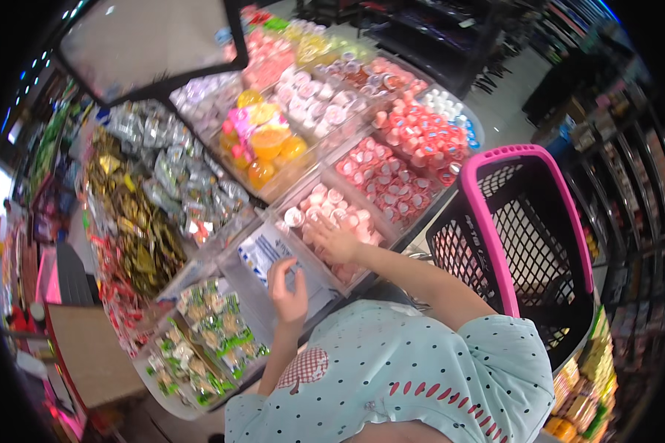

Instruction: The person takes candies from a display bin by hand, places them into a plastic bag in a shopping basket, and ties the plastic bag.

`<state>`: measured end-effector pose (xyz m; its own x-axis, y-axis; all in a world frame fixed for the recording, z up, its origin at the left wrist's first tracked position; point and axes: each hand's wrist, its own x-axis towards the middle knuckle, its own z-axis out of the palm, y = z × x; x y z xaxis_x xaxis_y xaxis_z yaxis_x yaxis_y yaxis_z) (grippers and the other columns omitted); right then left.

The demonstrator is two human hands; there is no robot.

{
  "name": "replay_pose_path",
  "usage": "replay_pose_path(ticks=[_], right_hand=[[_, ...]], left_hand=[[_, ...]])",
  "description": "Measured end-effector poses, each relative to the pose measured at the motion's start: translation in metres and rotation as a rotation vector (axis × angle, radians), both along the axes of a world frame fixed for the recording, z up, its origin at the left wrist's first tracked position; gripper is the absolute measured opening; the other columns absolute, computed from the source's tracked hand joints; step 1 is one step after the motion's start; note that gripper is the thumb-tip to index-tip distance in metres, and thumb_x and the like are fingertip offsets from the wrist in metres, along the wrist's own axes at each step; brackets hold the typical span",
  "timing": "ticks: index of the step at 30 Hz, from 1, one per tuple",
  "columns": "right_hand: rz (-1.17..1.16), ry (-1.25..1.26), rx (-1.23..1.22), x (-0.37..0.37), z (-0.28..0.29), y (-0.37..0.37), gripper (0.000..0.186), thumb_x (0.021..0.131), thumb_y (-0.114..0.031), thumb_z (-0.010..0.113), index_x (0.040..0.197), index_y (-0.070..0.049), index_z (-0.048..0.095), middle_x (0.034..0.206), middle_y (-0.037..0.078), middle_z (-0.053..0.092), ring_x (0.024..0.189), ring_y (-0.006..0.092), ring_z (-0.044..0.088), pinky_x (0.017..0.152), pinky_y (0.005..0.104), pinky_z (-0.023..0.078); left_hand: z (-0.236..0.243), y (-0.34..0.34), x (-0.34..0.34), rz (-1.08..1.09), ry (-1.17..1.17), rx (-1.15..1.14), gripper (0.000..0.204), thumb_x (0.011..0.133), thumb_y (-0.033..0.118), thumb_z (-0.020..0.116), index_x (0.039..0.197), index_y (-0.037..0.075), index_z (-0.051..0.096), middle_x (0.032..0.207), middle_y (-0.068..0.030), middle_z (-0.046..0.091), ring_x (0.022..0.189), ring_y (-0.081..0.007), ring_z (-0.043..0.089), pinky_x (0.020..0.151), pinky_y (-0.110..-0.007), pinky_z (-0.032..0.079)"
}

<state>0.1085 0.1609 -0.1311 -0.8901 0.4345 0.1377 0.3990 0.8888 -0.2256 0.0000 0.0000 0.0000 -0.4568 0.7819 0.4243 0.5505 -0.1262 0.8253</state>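
My right hand (332, 240) lies over a bin of small light-pink cups (358, 221), fingers stretched out and touching the ones on top. My left hand (287, 293) hovers, fingers curved and thumb apart, above the neighbouring compartment; nothing shows in it. In that compartment (310, 301) lies a white packet with blue marks (262, 251). Small clear packets with green edges (207, 325) fill the bins on its left. Beyond my right hand is a bin of darker pink-red cups (384, 177).
A black shopping basket with a pink rim (480, 214) stands close on my right. Silver packets (177, 162) and gold packets (133, 199) heap up at left. Orange round containers (273, 148) sit in a far bin. A black-framed panel (148, 44) rises at the back left.
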Motion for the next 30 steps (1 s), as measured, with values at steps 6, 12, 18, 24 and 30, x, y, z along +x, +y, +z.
replay_pose_path(ticks=[6, 12, 18, 24, 30], right_hand=[[-0.046, 0.055, 0.017, 0.03, 0.055, 0.004, 0.054, 0.076, -0.019, 0.055, 0.128, -0.009, 0.043, 0.145, 0.016, 0.023, 0.135, 0.0318, 0.022, 0.106, 0.0572, 0.017], [-0.081, 0.156, 0.36, 0.052, 0.087, 0.065, 0.03, 0.077, -0.021, 0.053, 0.105, -0.012, 0.057, 0.138, 0.018, 0.034, 0.133, 0.0315, 0.027, 0.103, 0.0563, 0.021], [0.235, 0.06, 0.777, 0.062, 0.224, 0.087, 0.015, 0.072, -0.022, 0.054, 0.084, -0.018, 0.062, 0.097, 0.003, 0.055, 0.096, 0.0249, 0.051, 0.077, 0.0482, 0.038], [-0.045, 0.079, 0.702, 0.192, 0.298, -0.002, 0.014, 0.07, -0.021, 0.055, 0.082, -0.018, 0.062, 0.091, 0.002, 0.055, 0.089, 0.0229, 0.052, 0.069, 0.0437, 0.04], [-0.249, -0.013, 0.564, 0.226, 0.284, -0.019, 0.013, 0.07, -0.021, 0.056, 0.081, -0.018, 0.062, 0.089, 0.003, 0.055, 0.088, 0.022, 0.053, 0.068, 0.042, 0.041]], left_hand=[[0.007, 0.008, 0.025, -0.057, 0.003, 0.008, 0.018, 0.076, -0.003, 0.054, 0.094, -0.002, 0.057, 0.096, -0.0134, 0.059, 0.089, -0.0278, 0.054, 0.078, -0.035, 0.042], [0.02, 0.033, 0.055, -0.253, 0.052, 0.145, 0.016, 0.08, -0.005, 0.05, 0.094, -0.004, 0.056, 0.094, -0.0127, 0.058, 0.089, -0.0256, 0.055, 0.082, -0.035, 0.043], [0.034, 0.041, 0.098, -0.417, -0.102, 0.244, 0.011, 0.084, -0.004, 0.048, 0.093, -0.006, 0.054, 0.096, -0.0143, 0.056, 0.09, -0.0232, 0.055, 0.077, -0.033, 0.048], [0.08, 0.014, 0.299, -0.739, -0.097, 0.156, 0.01, 0.083, 0.0, 0.051, 0.09, -0.004, 0.055, 0.092, -0.0136, 0.056, 0.085, -0.0213, 0.055, 0.072, -0.031, 0.048], [0.034, -0.006, 0.32, -0.848, -0.094, 0.165, 0.01, 0.079, 0.005, 0.054, 0.086, -0.002, 0.057, 0.085, -0.0117, 0.058, 0.078, -0.0198, 0.055, 0.068, -0.03, 0.045]])
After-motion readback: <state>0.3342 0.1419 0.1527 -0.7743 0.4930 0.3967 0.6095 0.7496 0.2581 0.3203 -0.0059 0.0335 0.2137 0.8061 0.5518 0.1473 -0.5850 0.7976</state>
